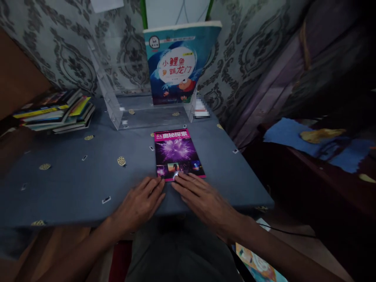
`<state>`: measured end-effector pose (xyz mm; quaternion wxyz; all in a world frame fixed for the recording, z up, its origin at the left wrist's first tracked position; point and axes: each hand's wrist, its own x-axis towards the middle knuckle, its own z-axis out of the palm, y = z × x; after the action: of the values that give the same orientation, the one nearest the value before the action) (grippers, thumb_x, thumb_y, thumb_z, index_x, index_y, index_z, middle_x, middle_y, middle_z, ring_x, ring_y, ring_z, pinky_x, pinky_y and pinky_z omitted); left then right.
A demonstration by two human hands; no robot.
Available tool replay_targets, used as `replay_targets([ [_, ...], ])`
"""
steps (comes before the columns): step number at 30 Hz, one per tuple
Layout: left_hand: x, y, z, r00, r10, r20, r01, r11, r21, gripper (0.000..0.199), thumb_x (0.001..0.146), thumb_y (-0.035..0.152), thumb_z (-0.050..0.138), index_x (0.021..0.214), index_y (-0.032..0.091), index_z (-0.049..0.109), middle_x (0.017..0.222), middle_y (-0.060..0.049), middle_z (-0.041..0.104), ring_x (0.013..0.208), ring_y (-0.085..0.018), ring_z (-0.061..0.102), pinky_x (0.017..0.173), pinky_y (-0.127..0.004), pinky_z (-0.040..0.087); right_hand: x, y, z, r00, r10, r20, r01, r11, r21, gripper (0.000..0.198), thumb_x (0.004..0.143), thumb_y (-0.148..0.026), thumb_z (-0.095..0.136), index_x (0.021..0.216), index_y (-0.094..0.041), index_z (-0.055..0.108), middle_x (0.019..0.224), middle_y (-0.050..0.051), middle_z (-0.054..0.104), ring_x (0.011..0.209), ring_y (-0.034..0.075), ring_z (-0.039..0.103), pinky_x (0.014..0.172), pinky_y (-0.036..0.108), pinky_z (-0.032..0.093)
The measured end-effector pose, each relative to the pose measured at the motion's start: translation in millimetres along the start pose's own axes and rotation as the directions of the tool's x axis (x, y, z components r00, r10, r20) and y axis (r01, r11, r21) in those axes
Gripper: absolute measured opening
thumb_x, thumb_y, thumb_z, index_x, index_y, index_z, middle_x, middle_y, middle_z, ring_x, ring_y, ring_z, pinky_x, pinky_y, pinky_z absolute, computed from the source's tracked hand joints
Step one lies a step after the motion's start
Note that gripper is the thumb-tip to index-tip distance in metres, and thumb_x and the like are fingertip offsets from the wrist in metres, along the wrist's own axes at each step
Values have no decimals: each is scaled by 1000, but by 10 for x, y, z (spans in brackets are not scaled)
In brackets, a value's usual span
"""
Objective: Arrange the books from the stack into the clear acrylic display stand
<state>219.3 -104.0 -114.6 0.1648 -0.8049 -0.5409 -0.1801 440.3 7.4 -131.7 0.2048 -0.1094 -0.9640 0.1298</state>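
Observation:
A thin purple book (pixel 175 150) with a pink border lies flat and closed near the table's front edge. My left hand (pixel 143 197) rests palm down at its lower left corner, fingertips touching the edge, fingers stretched out. Across the lower edge of the cover lie the outstretched fingers of my right hand (pixel 198 192). Neither hand grips anything. Behind the purple book stands a clear plastic rack (pixel 141 115), with a blue picture book (pixel 173 88) upright at its right end.
A stack of books (pixel 63 111) sits at the table's left rear. The patterned blue-grey tablecloth (pixel 96 176) ends close to my body. To the right, blue cloth (pixel 282 133) lies on a dark red surface. A colourful sheet (pixel 258 266) is on the floor.

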Motion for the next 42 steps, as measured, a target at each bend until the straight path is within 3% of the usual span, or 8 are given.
replay_targets([
  [4,37,24,-28,1000,12,-8,-12,1000,14,29,102,18,43,120,5,61,107,-14,73,98,-24,69,83,-36,60,326,51,20,994,-53,91,45,995,84,56,99,-11,38,154,-19,40,151,12,54,143,21,46,120,48,39],
  [12,56,60,-46,999,-44,-24,44,999,0,31,103,20,39,119,7,62,105,-14,74,94,-25,70,82,-38,61,1251,484,-9,967,-71,244,36,989,143,43,105,-24,38,146,-19,51,147,10,58,138,20,52,117,43,43],
  [18,58,50,-24,998,-59,-37,58,997,-43,31,102,20,42,122,7,61,109,-14,74,97,-25,69,84,-39,61,1636,912,117,979,2,202,-15,998,66,46,103,-31,44,145,-14,51,153,15,50,148,25,39,122,48,33],
  [24,149,-9,-95,997,-70,10,71,989,-133,25,99,18,46,116,11,64,99,-11,72,89,-23,67,80,-38,60,1571,1157,123,985,96,145,-100,995,21,52,104,-42,40,150,-17,46,157,16,44,150,27,35,120,52,34],
  [28,378,-267,-101,993,-61,103,82,973,-214,21,101,20,46,107,17,66,92,-6,69,85,-20,65,80,-37,59,1328,1278,85,977,204,64,-202,979,-37,58,104,-47,35,149,-12,46,157,19,43,150,28,34,122,53,32],
  [34,774,-810,354,965,-219,146,233,968,-90,47,102,40,46,139,12,48,145,-20,54,137,-31,50,109,-51,46,1041,1281,-23,931,365,27,-359,925,-123,60,105,-47,34,149,-7,46,157,21,42,151,29,32,122,53,30],
  [38,866,-937,673,934,-298,194,310,950,-29,53,102,47,42,140,11,47,151,-25,48,143,-34,45,111,-56,42,1036,1233,-41,921,388,28,-381,915,-131,59,104,-44,35,149,-6,46,157,22,42,150,30,33,121,55,30],
  [42,819,-927,818,935,-334,115,341,939,-42,52,102,47,43,142,13,45,151,-25,48,143,-33,45,110,-59,42,1033,1241,-15,931,365,-15,-363,922,-131,55,104,-42,37,147,-10,49,155,21,44,149,30,35,119,56,32],
])
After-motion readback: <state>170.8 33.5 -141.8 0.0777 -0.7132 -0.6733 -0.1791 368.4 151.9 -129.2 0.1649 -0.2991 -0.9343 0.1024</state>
